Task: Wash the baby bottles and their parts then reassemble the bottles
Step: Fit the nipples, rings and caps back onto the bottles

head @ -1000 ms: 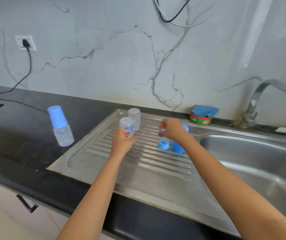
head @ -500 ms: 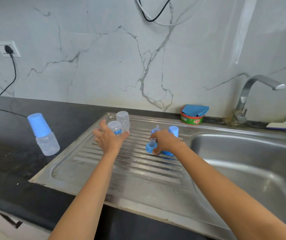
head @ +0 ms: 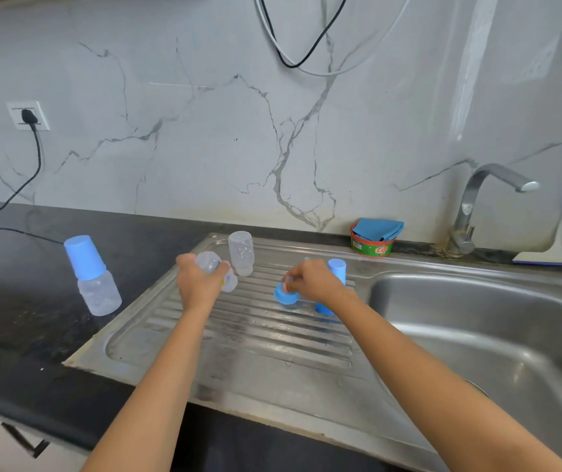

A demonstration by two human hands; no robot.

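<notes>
My left hand [head: 197, 284] grips a clear bottle body [head: 212, 267], tilted, over the steel drainboard [head: 259, 356]. Right behind it a second clear bottle body [head: 241, 252] stands upside down on the drainboard. My right hand [head: 313, 281] pinches a blue collar with its teat [head: 285, 294] just above the ribs. A blue cap [head: 336, 269] stands behind that hand, partly hidden. On the black counter to the left stands an assembled bottle [head: 93, 280] with its blue cap on.
The sink basin [head: 497, 335] lies to the right, with the tap [head: 487, 199] behind it. A green tub with a blue cloth [head: 373, 237] sits against the marble wall. A black cable [head: 17, 189] runs from the wall socket onto the counter.
My left hand has tipped the clear bottle body over. My right hand has closed on the blue collar and lifted it slightly off the drainboard.
</notes>
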